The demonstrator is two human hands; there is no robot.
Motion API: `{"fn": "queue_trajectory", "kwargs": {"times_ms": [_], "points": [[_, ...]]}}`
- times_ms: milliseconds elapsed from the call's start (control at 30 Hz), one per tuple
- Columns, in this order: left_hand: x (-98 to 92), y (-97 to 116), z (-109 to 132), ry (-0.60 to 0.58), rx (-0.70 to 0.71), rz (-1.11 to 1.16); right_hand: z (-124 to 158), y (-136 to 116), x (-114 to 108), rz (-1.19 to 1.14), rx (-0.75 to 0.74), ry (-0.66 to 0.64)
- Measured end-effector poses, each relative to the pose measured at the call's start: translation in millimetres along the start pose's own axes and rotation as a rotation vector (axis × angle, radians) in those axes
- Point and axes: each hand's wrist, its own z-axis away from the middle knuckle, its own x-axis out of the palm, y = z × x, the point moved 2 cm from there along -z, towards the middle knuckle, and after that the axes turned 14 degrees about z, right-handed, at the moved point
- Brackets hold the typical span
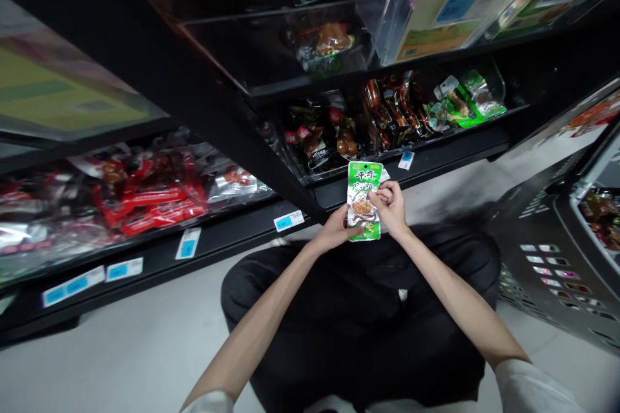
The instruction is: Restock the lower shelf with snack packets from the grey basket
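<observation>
A green and silver snack packet (361,207) with a food picture on its front is held upright between my two hands, above my lap. My left hand (336,230) grips its lower left edge, with the thumb across the front. On the packet's right side my right hand (390,205) is closed, its thumb on the front near the food picture. Just beyond is the bottom shelf's clear bin (310,175), holding dark packets (346,142), brown glossy packets (394,110) and green packets (472,100).
Red vacuum packs (155,200) fill the shelf at left, past a black upright (232,103). Price tags (289,221) line the shelf edge. A grey slotted basket (542,232) with packets inside stands at right. Upper clear bins (436,19) overhang the bottom shelf.
</observation>
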Motion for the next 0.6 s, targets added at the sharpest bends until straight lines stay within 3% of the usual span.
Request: {"fn": "queue_trajectory", "kwargs": {"times_ms": [100,367,600], "points": [[5.5,4.1,2.2,-0.03,-0.049,0.091,-0.6,3.7,-0.8,-0.025,0.046,0.006],[4.3,4.8,1.5,-0.005,-0.064,0.056,-1.3,2.9,0.6,-0.074,0.097,0.014],[-1.0,15.9,4.4,0.166,-0.067,-0.126,-3.6,2.6,0.8,-0.205,0.195,0.095]]}}
